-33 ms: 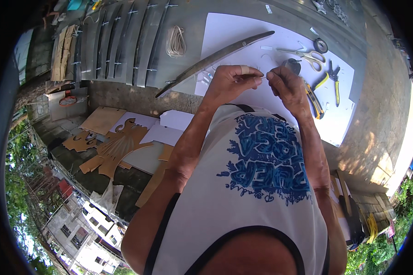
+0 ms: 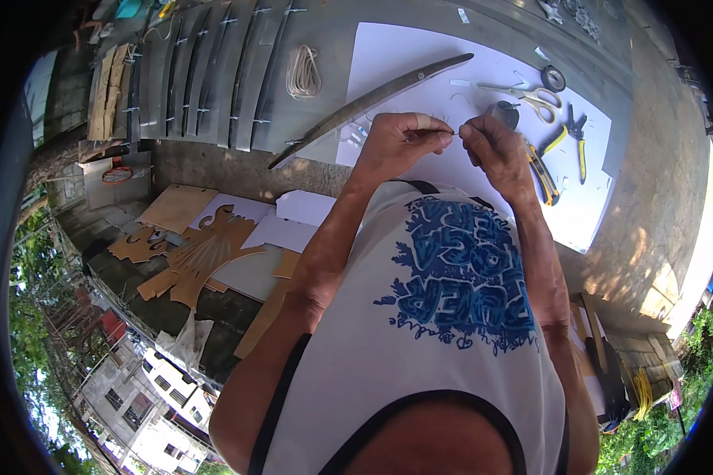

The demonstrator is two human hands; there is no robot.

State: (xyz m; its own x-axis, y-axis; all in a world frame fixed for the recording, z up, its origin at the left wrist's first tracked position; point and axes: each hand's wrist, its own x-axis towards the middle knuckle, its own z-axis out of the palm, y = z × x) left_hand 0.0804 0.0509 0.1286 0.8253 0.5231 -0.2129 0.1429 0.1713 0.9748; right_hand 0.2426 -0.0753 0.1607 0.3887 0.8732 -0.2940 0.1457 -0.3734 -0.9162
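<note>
Close together over a large white sheet [image 2: 420, 59], my left hand [image 2: 404, 146] and my right hand [image 2: 499, 154] meet at the fingertips. Both are closed in a pinch on a short, thin, wire-like piece [image 2: 456, 133], mostly hidden by the fingers. A light bandage or tape wraps one left finger. Just beyond my left hand, a long dark curved strip [image 2: 364, 103] lies slantwise across the sheet's edge. Beside my right hand are a small dark round object [image 2: 505, 115], partly covered, and a yellow-and-black utility knife [image 2: 543, 178].
Right of the hands lie scissors [image 2: 540, 103], a black tape roll [image 2: 554, 77] and yellow-handled pliers [image 2: 576, 142]. A pale cord coil [image 2: 303, 73] and several dark strips [image 2: 242, 79] with clips are at the left. Brown cut-out shapes [image 2: 202, 257] rest lower left.
</note>
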